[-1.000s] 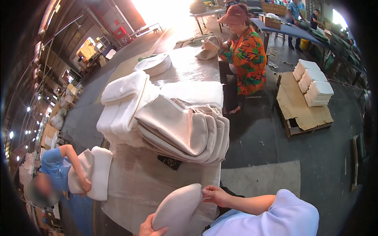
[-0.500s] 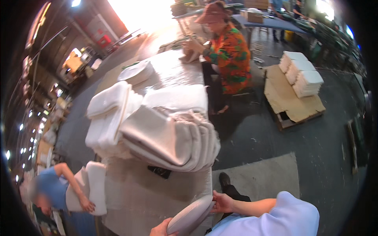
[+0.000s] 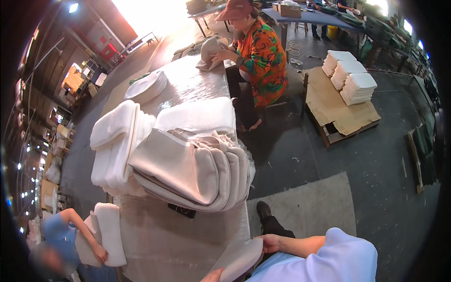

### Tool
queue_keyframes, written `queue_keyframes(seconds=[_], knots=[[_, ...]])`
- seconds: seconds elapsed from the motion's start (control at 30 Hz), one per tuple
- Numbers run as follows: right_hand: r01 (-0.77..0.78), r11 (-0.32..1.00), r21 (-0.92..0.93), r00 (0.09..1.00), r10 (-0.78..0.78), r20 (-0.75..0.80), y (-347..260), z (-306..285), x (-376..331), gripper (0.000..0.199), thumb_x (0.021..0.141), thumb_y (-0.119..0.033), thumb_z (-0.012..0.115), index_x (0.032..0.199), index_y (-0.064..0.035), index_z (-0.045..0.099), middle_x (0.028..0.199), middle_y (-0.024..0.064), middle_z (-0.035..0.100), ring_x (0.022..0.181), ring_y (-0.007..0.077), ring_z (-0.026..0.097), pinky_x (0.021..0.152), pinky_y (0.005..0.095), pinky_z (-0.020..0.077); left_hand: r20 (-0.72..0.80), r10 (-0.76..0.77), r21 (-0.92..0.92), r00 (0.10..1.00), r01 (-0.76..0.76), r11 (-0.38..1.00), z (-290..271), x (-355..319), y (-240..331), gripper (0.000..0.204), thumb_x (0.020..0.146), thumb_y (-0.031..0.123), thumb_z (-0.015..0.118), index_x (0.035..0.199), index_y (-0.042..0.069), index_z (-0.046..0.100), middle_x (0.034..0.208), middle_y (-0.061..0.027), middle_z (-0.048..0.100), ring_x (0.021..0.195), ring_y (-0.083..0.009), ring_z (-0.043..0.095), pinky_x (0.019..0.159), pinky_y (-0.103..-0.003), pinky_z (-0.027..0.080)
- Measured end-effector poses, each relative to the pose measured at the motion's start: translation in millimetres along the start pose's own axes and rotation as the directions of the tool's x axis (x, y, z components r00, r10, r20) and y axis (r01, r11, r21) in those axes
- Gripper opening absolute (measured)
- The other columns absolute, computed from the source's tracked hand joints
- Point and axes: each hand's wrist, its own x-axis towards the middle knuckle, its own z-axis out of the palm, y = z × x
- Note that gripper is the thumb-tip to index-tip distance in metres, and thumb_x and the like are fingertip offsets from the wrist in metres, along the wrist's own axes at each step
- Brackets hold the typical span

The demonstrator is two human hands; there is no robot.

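At the near end of the table I hold a pale grey-beige cushion cover (image 3: 236, 257). My right hand (image 3: 270, 244) pinches its upper right corner between thumb and fingers. My left hand (image 3: 214, 276), cut off by the lower edge of the picture, grips its lower left side. Farther up the table lies a pile of similar beige cushion covers (image 3: 176, 164), several of them overlapping, their rounded ends to the right. Behind and left of it rise thick folded white pads (image 3: 112, 141), with another white pad stack (image 3: 197, 114) behind.
Plastic film covers the table (image 3: 155, 235); a small black object (image 3: 182, 210) lies by the pile. A co-worker in an orange patterned shirt (image 3: 263, 66) handles a cover at the far end. Another person's arm (image 3: 87, 232) rests on pads at left. White pad stacks (image 3: 357, 87) stand on a pallet (image 3: 329, 110).
The cover in my hands has turned from a thick, edge-on shape to a flatter, broader face. The far co-worker's cover now stands higher. My view has shifted slightly.
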Motion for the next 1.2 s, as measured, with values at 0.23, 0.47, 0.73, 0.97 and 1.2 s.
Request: queue_keyframes(seconds=[0.23, 0.47, 0.73, 0.97, 1.2], knots=[[-0.114, 0.992, 0.055, 0.992, 0.117, -0.041, -5.2, -8.9, 0.0, 0.038, 0.109, -0.034, 0.057, 0.130, -0.0040, 0.065, 0.128, 0.0077, 0.072, 0.118, 0.0233, 0.068, 0.109, 0.0424, 0.0509, 0.032, 0.018, -0.060, 0.999, -0.016, 0.998, 34.5, -2.4, -12.0, 0.076, 0.083, 0.038, 0.082, 0.148, 0.009, 0.055, 0.141, -0.0229, 0.063, 0.134, -0.0380, 0.059, 0.114, -0.045, 0.045], [-0.073, 0.996, -0.047, 0.987, 0.066, -0.145, -11.2, -11.2, 4.3, 0.038, 0.105, -0.033, 0.064, 0.126, -0.0016, 0.067, 0.119, 0.0113, 0.075, 0.108, 0.0229, 0.072, 0.099, 0.0423, 0.0567, 0.132, 0.084, -0.174, 0.988, -0.060, 0.983, 63.0, 15.9, -42.8, 0.086, 0.087, 0.045, 0.078, 0.158, 0.011, 0.043, 0.159, -0.0216, 0.044, 0.150, -0.0353, 0.038, 0.124, -0.043, 0.031], [0.009, 0.975, -0.224, 0.920, -0.095, -0.379, -7.3, -9.9, 20.3, 0.034, 0.104, -0.032, 0.067, 0.121, -0.0028, 0.069, 0.104, 0.0104, 0.077, 0.086, 0.0233, 0.076, 0.082, 0.0423, 0.0628, 0.236, 0.380, -0.323, 0.894, -0.297, 0.899, 87.1, 62.2, -88.1, 0.090, 0.091, 0.047, 0.074, 0.164, 0.014, 0.033, 0.170, -0.0201, 0.028, 0.159, -0.0320, 0.021, 0.130, -0.041, 0.018], [-0.173, 0.978, 0.115, 0.985, 0.174, -0.003, -12.8, -19.7, 11.3, 0.046, 0.104, -0.039, 0.064, 0.134, -0.0038, 0.065, 0.124, 0.0134, 0.074, 0.111, 0.0263, 0.072, 0.102, 0.0461, 0.0555, 0.351, 0.219, -0.541, 0.910, 0.007, 0.841, 103.4, 81.2, -96.7, 0.090, 0.092, 0.048, 0.074, 0.163, 0.008, 0.035, 0.169, -0.0232, 0.029, 0.159, -0.0286, 0.023, 0.128, -0.039, 0.019], [0.081, 0.990, -0.111, 0.960, -0.108, -0.258, -0.6, -36.6, 16.4, 0.024, 0.097, -0.028, 0.073, 0.110, -0.0082, 0.073, 0.099, 0.0094, 0.077, 0.084, 0.0232, 0.075, 0.078, 0.0423, 0.0617, 0.255, 0.284, -0.364, 0.924, -0.181, 0.914, 111.0, 98.4, -71.5, 0.058, 0.110, 0.032, 0.042, 0.161, 0.004, 0.039, 0.168, -0.0192, 0.034, 0.158, -0.0374, 0.026, 0.130, -0.048, 0.016]])
